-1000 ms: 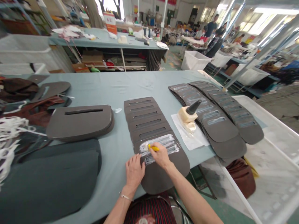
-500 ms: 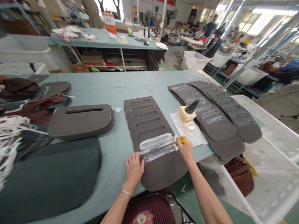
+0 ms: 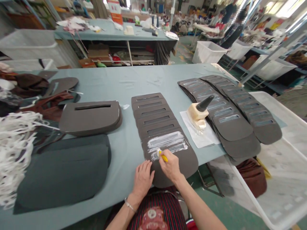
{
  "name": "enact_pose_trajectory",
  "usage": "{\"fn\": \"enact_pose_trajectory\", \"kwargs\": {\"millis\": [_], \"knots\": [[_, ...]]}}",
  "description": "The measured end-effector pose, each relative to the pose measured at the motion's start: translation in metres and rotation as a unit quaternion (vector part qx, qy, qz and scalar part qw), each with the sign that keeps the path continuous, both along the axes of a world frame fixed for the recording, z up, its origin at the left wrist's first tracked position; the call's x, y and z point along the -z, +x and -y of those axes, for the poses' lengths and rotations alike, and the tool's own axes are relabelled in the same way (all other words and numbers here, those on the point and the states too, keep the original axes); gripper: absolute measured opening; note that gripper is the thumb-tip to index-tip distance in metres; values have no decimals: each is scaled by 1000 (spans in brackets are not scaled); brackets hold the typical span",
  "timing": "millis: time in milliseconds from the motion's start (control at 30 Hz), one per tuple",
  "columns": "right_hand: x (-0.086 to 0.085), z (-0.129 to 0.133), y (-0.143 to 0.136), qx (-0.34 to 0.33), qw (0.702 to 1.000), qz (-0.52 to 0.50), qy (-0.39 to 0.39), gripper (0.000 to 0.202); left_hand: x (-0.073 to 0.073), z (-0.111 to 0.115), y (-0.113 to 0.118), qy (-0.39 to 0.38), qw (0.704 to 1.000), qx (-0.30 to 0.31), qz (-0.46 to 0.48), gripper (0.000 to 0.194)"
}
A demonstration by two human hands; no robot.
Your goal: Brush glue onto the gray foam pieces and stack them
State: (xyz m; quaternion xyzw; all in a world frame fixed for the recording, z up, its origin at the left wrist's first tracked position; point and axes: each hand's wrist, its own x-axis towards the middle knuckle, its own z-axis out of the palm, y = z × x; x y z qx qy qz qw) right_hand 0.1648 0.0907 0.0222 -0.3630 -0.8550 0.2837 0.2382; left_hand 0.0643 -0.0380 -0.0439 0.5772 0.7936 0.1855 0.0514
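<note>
Right hand (image 3: 170,164) closed around a yellow-handled brush (image 3: 164,157); left hand (image 3: 143,178) unclenched at the edge of overlapped panels (image 3: 185,159) on the table (image 3: 122,182). White coating (image 3: 165,139) borders the nearest slots; five farther slots (image 3: 156,120) apparently remain uncoated.

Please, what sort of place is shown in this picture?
It looks like a workshop or factory: slotted panels overlap in rows on a table, white bins stand beyond it, and a cluttered second table is behind.
</note>
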Motion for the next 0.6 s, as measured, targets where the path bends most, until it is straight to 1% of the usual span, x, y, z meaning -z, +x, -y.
{"fn": "enact_pose_trajectory", "kwargs": {"millis": [67,100,133,167,233,300,333,367,400,500,533,600], "knots": [[0,0,3,-50,999,1,-10,13,1,-1,0,1,1000,0,-9,35],[2,-5,8,-61,998,1,-18,13,1,-2,0,2,1000,-1,-13,35],[4,-14,17,-52,998,3,-22,13,1,-2,1,3,1000,-2,-16,34],[5,-26,30,-25,999,6,-23,13,1,-2,1,4,1000,-3,-18,33],[7,-58,61,56,998,20,-15,13,1,-2,2,5,1000,-3,-19,33],[5,-88,91,135,990,43,14,15,0,-3,2,8,1000,-3,-16,33],[4,-99,101,164,985,50,32,15,-1,-3,2,9,1000,-4,-15,33],[3,-106,108,178,982,52,45,15,-1,-3,3,10,1000,-4,-14,33],[2,-109,111,175,982,50,49,15,-2,-3,3,10,1000,-4,-14,33],[3,-105,107,122,991,39,23,14,-1,-4,5,7,1000,-7,-15,33],[5,-102,104,124,991,40,20,14,-1,-4,5,5,1000,-8,-15,32],[7,-98,100,165,985,43,38,15,-1,-5,6,2,1000,-10,-17,32]]}}
